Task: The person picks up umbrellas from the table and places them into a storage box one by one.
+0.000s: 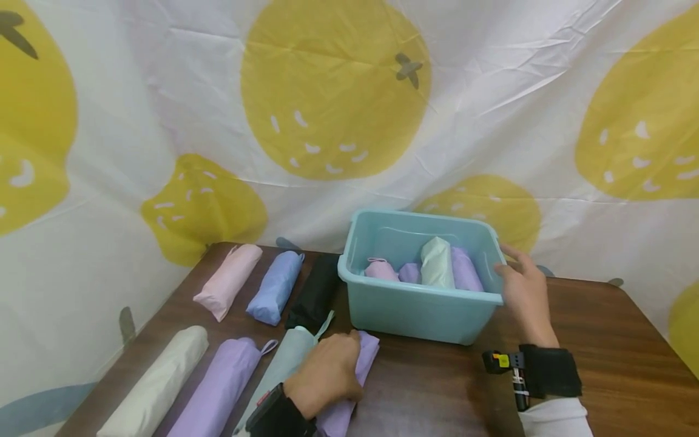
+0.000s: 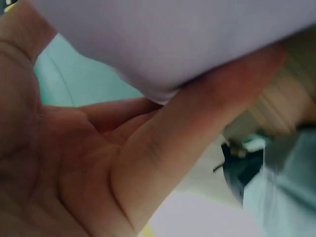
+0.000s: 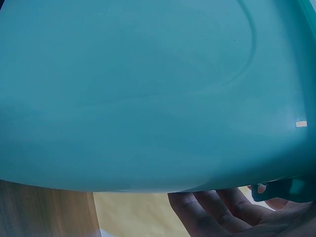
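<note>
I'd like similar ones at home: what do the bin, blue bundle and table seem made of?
Bin: likely plastic, smooth, faintly glossy; moulded lines show. Blue bundle: thin fabric, perhaps synthetic, soft sheen; it wrinkles. Table: wood or wood-look laminate, low sheen; brown grain shows.

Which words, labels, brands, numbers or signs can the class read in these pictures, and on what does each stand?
None can be read.
Bin: no lettering; the pale patch may be glare.
Purple bundle in the left hand: no lettering visible.
Backdrop: fruit-like pattern only.
Right wrist device, yellow patch: too small to tell.
Left wrist band, red patch: too small to tell.
</note>
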The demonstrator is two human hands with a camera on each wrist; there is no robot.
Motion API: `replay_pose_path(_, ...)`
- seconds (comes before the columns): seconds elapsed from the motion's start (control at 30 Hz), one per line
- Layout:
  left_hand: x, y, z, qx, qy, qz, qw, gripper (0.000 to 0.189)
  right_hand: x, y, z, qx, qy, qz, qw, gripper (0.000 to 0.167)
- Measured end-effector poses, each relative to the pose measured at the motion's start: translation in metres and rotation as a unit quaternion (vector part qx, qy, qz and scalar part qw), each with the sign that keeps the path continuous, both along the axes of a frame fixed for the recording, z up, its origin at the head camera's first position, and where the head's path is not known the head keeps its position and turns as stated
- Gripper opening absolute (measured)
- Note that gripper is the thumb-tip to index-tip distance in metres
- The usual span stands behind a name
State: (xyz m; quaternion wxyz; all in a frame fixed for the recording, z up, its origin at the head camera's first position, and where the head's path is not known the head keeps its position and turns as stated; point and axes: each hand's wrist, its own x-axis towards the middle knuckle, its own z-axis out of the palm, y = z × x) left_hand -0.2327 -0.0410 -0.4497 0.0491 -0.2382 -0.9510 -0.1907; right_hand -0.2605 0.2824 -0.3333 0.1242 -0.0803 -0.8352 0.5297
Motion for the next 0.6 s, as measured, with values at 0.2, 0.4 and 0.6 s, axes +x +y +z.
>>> replay_pose_path(0.2, 0.017, 0.006, 0.041, 0.049, -0.068, -0.046, 0.9955, 0.05, 0.0, 0.002, 0.001, -0.002, -0.003, -0.001, 1.0, 0.057)
replay_pose_path(0.4, 0.033, 0.014, 0.08, 0.094, -0.134, -0.072, 0.9839, 0.054, -0.001, 0.004, 0.001, 0.002, -0.003, -0.005, 1.0, 0.057)
replay_pose_path(0.6, 0.042, 0.022, 0.1, 0.13, -0.12, -0.082, 0.9807, 0.072, -0.003, 0.003, 0.001, 0.008, -0.006, -0.011, 0.9999, 0.057)
